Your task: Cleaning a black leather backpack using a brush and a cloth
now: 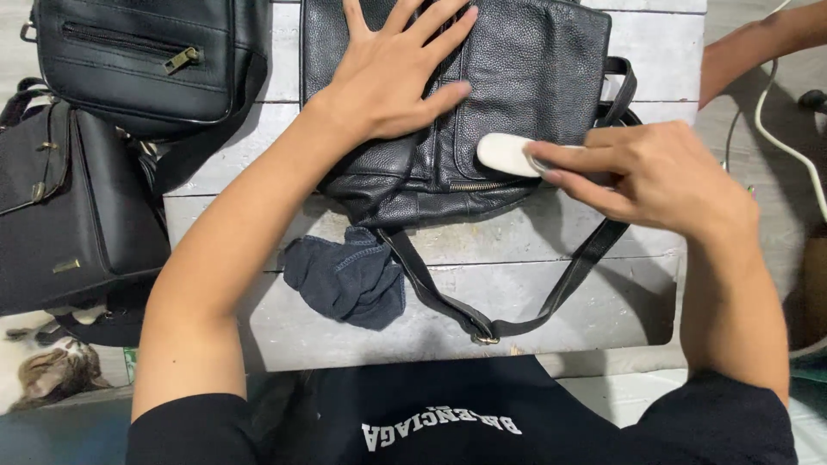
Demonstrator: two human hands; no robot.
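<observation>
A black pebbled-leather bag [525, 77] lies on a grey wooden table [551, 314]. My left hand [392, 69] rests flat on the bag's upper left part, fingers spread. My right hand [650, 172] holds a small white oval pad [504, 153] and presses it against the bag's front pocket, just above a zip. The bag's black strap [448, 306] loops toward me across the table, with a metal buckle at its lowest point.
A crumpled dark blue cloth [349, 275] lies on the table below the bag. Two more black bags [142, 60] [65, 211] sit at the left. A cat [52, 375] lies on the floor, bottom left. Another person's arm [758, 43] and a white cable [788, 142] are at the right.
</observation>
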